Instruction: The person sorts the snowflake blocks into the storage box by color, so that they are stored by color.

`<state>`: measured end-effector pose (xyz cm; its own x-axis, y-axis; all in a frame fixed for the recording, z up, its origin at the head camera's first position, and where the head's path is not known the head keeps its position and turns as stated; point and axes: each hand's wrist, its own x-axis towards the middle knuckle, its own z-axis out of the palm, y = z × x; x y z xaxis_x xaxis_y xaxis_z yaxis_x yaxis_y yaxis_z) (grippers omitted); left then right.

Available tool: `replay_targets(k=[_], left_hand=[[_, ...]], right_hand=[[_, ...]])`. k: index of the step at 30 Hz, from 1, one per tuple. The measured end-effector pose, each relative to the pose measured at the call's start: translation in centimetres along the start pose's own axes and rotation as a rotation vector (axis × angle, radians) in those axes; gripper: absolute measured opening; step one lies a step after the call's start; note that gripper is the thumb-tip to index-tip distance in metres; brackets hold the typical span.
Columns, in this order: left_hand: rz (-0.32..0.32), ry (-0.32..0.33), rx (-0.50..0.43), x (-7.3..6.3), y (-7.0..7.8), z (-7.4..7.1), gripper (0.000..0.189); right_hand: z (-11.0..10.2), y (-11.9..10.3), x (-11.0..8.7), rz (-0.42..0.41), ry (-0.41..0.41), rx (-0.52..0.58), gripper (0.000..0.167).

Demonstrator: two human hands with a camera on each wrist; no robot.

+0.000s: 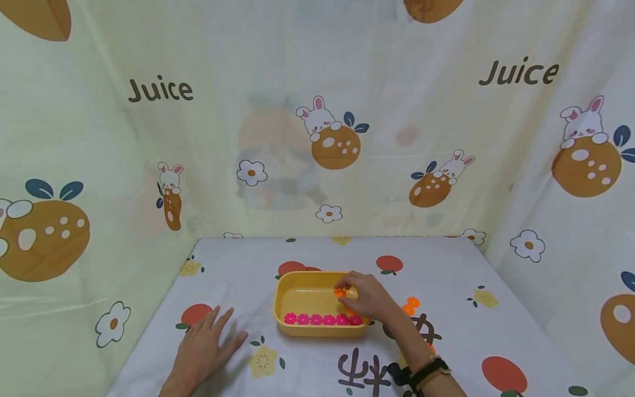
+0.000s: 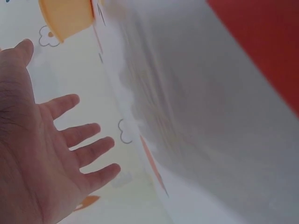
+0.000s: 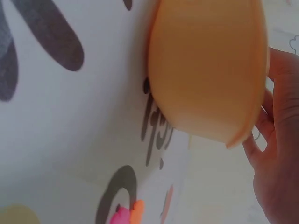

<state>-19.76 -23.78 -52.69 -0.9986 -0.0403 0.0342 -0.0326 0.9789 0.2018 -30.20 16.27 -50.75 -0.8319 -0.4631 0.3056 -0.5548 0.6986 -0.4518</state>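
Observation:
A yellow rectangular tray (image 1: 324, 331) stands on the table. Along its near inner side runs a row of several pink flower-shaped pieces (image 1: 316, 320). My right hand (image 1: 368, 295) reaches over the tray's right end, pinching an orange flower-shaped piece (image 1: 339, 293) between thumb and fingers. Below that hand, a second orange flower piece (image 1: 350, 311) shows partly inside the tray. In the right wrist view the tray wall (image 3: 208, 70) hides the fingertips of the right hand (image 3: 285, 126). My left hand (image 1: 203, 347), fingers spread and holding nothing, is left of the tray; its palm (image 2: 42, 163) shows in the left wrist view.
Right of the tray lie loose orange flower pieces (image 1: 411, 305), partly behind the right forearm. A pink piece (image 3: 120, 216) sits beside an orange one (image 3: 136, 212) in the right wrist view. A printed cloth (image 1: 263, 361) covers the table; curtains (image 1: 208, 165) enclose its back and sides.

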Motion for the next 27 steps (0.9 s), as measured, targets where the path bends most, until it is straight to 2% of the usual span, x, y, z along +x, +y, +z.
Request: replay_targets(k=[9, 18, 27], left_hand=[[-0.018, -0.008, -0.003, 0.1, 0.0, 0.3, 0.086], [-0.009, -0.005, -0.008, -0.2, 0.0, 0.1, 0.085], [-0.005, 0.015, -0.01, -0.2, -0.3, 0.4, 0.085]], right_hand=[[1.3, 0.4, 0.4, 0.008, -0.09, -0.088, 0.02], [1.2, -0.1, 0.9, 0.032, -0.216, -0.133, 0.015], [1.9, 0.2, 1.2, 0.019, -0.259, -0.238, 0.018]])
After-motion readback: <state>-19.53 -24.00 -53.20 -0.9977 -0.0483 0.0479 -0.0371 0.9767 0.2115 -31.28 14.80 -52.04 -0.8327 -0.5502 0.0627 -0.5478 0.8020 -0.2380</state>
